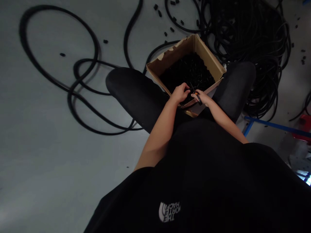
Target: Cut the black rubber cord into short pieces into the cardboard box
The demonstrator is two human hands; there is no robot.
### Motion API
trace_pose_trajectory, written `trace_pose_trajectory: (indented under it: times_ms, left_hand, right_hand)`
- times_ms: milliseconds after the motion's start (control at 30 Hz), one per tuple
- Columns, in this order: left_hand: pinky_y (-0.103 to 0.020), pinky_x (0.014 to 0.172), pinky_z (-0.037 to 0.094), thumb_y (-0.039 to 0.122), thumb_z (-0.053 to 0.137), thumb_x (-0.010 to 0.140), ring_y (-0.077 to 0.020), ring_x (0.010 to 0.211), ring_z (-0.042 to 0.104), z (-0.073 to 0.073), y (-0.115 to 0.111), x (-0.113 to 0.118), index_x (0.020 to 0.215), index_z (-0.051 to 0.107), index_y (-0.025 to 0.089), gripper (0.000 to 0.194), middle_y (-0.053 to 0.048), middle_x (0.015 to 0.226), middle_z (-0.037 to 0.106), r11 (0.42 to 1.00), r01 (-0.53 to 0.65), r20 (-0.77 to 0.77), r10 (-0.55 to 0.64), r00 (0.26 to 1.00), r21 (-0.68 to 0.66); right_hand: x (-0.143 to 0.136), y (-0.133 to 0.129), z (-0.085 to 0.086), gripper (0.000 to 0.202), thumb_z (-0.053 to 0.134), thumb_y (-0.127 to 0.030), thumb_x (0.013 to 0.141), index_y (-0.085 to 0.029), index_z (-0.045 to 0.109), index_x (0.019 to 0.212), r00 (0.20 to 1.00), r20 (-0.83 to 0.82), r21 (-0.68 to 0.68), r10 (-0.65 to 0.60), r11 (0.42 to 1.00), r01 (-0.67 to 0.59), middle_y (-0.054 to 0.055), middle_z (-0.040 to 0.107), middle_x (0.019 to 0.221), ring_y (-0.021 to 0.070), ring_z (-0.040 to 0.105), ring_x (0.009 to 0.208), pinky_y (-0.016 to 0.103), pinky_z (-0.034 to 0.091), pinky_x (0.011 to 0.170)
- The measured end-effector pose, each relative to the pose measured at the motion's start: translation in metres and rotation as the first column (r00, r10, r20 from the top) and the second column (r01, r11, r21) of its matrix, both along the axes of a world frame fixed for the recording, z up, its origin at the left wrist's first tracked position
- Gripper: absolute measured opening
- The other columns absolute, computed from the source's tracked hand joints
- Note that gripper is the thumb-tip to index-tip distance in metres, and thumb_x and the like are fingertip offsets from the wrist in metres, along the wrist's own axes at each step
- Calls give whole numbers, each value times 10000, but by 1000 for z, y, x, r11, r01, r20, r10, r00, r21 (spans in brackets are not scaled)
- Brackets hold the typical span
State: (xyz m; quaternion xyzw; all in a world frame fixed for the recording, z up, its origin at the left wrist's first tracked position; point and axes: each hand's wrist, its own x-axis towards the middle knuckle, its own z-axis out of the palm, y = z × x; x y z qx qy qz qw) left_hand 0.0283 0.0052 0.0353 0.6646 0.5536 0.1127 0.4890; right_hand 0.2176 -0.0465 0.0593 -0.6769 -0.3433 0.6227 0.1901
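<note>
A cardboard box [208, 55] with a torn rim sits between my bent legs, holding many small black pieces [191, 69]. Over its near edge, my right hand [202, 97] is closed on scissors [199, 99] with dark handles and an orange spot; their blades point up over the box. Just left of the scissors is my left hand [180, 94], its fingers curled and closed around something dark that is too small to make out against the black contents.
Long black tubing [96, 48] lies in loops on the grey floor at the left. A large tangled heap of tubing [262, 71] is at the right. Small black pieces [105, 41] are scattered about. A blue frame [279, 125] and a red object [303, 124] stand at the right.
</note>
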Motion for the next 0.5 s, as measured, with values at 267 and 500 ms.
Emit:
trace_pose_trajectory:
  times_ms: [267,500]
  left_hand:
    - [-475,1119,598,155,735,1019,-320,1114,735,-3,3,-1,1120,731,223,122,-111,1115,799,1000,-18,7,19,1000,-7]
    - [-473,1117,591,172,709,1067,-320,1112,751,-8,2,-4,1208,755,216,154,-121,1136,796,999,-20,-32,18,999,-41]
  right_hand:
    - [-4,-4,9,316,778,-266,1197,-250,579,952,997,54,14,54,998,-54,-95,529,600,97,478,476,174,366,451]
    - [-1,0,5,352,846,-247,1117,-254,568,900,987,122,4,108,994,-109,-79,503,582,125,502,560,217,384,524]
